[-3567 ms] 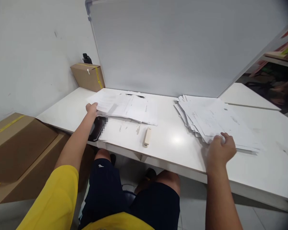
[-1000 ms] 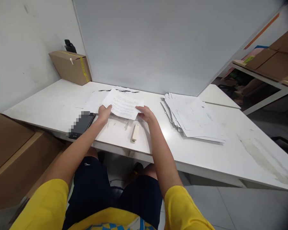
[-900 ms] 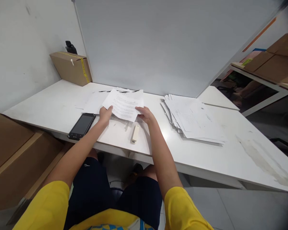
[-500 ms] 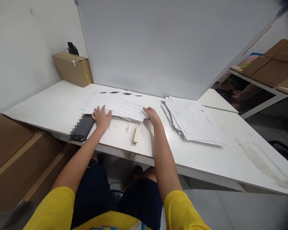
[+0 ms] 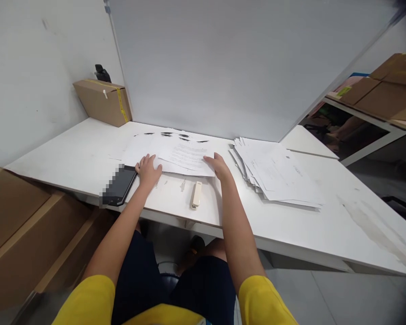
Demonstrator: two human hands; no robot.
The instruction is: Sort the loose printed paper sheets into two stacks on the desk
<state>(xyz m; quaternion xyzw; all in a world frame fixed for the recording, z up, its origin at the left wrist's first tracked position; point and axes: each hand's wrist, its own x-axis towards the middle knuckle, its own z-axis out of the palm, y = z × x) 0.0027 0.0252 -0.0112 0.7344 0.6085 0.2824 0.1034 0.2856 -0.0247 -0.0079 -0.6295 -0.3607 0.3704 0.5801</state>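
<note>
A printed sheet lies on top of a low pile of papers on the white table. My left hand rests flat at the near left edge of that pile, fingers spread. My right hand touches the sheet's near right corner with fingers stretched out. Neither hand holds anything. A cream stapler lies on the table between my forearms, just nearer than the papers. A black phone lies beside my left hand.
A larger fanned stack of papers lies to the right. A whiteboard panel stands behind the table. A taped cardboard box sits at the back left corner. Big cartons stand left of my legs.
A second ago both hands held the printed sheet raised above the pile. The sheet now lies flat on the pile and both hands have let go and rest on the papers.
</note>
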